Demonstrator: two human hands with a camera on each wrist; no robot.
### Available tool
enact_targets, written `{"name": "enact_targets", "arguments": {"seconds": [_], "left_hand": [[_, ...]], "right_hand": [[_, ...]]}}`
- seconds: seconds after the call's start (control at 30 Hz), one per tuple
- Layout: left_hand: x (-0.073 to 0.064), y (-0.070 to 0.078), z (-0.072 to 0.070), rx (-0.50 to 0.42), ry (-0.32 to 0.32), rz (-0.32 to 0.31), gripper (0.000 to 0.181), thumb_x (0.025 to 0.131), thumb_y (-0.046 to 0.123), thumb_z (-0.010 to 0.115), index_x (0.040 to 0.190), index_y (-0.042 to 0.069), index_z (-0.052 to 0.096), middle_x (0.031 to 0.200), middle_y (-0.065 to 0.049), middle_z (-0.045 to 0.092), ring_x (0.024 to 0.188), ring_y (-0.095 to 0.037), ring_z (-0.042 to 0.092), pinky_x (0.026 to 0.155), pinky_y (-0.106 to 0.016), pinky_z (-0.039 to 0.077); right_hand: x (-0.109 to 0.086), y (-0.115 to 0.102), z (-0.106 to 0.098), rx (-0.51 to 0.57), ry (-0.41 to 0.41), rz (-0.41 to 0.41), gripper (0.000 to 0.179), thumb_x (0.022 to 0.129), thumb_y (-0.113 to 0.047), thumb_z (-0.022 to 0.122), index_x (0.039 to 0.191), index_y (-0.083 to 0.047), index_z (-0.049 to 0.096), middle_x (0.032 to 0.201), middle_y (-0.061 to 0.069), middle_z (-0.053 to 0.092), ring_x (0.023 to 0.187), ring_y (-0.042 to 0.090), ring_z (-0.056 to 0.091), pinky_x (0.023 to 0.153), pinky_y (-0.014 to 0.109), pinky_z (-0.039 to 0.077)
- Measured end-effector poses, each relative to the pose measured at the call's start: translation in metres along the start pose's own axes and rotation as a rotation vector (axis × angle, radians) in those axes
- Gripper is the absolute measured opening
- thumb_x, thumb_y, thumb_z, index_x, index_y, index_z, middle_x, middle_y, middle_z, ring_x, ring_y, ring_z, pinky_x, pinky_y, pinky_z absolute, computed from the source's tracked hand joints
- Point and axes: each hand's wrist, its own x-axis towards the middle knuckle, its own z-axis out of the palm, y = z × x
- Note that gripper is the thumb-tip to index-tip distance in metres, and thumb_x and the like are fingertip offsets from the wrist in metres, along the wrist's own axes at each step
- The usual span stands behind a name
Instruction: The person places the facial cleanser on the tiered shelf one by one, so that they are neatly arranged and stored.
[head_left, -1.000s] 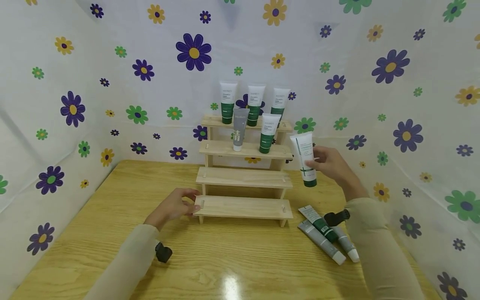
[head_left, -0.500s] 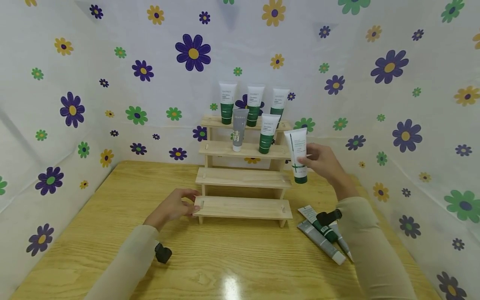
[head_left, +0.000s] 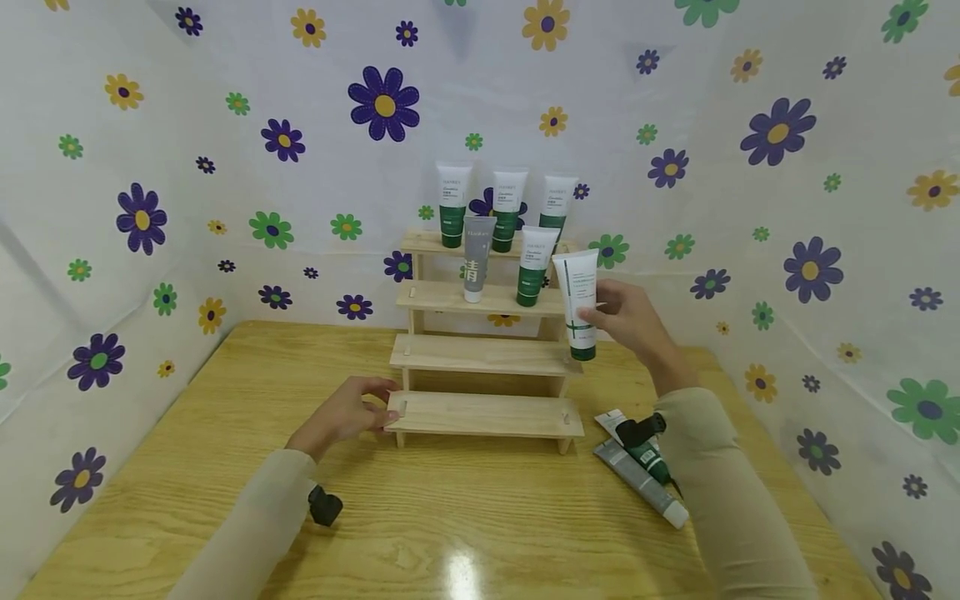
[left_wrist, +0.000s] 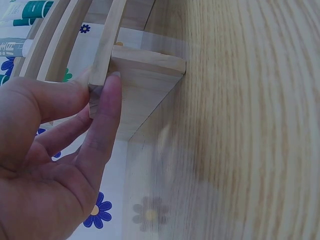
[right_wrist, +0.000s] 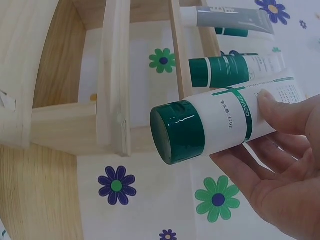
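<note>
My right hand holds a white squeeze tube with a green cap, cap down and slightly tilted, at the right end of the wooden tiered shelf. In the right wrist view the thumb lies along the tube's front and the fingers pass behind it. My left hand pinches the left end of the lowest tier; the left wrist view shows thumb and fingers on the board's end. On the second tier from the top stand a grey tube and a white-and-green tube.
Three white-and-green tubes stand on the top tier. On the table, right of the shelf, lie a grey tube and a green-and-white tube, partly behind the right wrist camera. Flowered cloth surrounds the table.
My right hand has moved left with the white tube, bringing it from beside the shelf to overlap its right end in the head view. The left hand has stayed on the lowest tier.
</note>
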Motion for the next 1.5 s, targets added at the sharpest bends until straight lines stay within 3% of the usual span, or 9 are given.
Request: {"name": "enact_targets", "arguments": {"seconds": [0.63, 1.5], "left_hand": [[-0.001, -0.002, 0.0, 0.007, -0.008, -0.009, 0.05, 0.095, 0.01, 0.074, 0.142, 0.003, 0.057, 0.129, -0.021, 0.058, 0.084, -0.017, 0.071, 0.079, -0.036, 0.065], [0.001, -0.001, -0.002, 0.012, -0.011, -0.003, 0.051, 0.096, 0.01, 0.073, 0.143, 0.003, 0.056, 0.131, -0.023, 0.057, 0.084, -0.017, 0.072, 0.079, -0.036, 0.065]], "right_hand": [[0.012, -0.013, 0.029, 0.073, -0.017, 0.043, 0.047, 0.101, -0.013, 0.067, 0.145, -0.002, 0.054, 0.146, 0.022, 0.059, 0.128, 0.043, 0.061, 0.112, 0.058, 0.049], [0.017, -0.028, 0.063, 0.192, -0.006, -0.011, 0.045, 0.098, -0.009, 0.069, 0.141, -0.001, 0.057, 0.138, 0.021, 0.065, 0.122, 0.04, 0.064, 0.11, 0.055, 0.051]]}}
